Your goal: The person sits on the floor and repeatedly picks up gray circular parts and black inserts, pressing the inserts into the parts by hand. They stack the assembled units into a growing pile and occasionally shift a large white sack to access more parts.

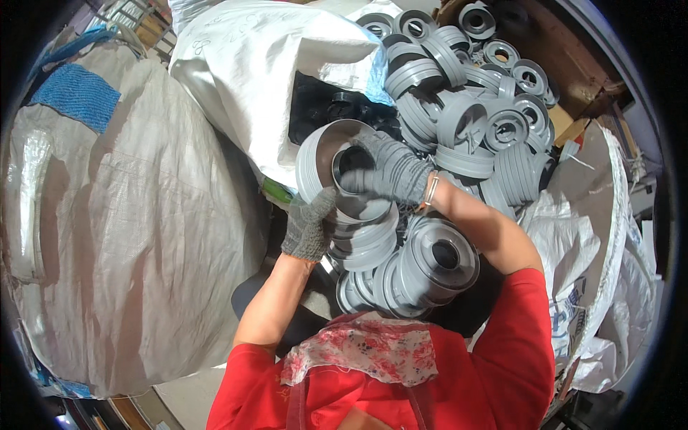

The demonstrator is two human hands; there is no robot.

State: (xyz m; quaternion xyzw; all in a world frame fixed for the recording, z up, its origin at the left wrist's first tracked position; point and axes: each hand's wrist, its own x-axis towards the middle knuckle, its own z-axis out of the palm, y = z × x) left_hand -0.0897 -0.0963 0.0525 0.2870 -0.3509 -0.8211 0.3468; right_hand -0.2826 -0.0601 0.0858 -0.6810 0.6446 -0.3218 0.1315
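Note:
A ribbed grey plastic cup-shaped part is tilted in front of me, its wide opening facing up and to the right. My left hand, in a grey knitted glove, grips its near rim. From the right, my gloved right hand reaches into the opening, its fingertips blurred, gripping a small black ring. Directly below are stacked grey parts, and closer to my lap lie more flanged grey parts with dark round centres.
Beyond my hands, a white sack lies open with black parts inside. A large heap of grey parts fills the far right beside a cardboard box. Large woven sacks stand at left and right.

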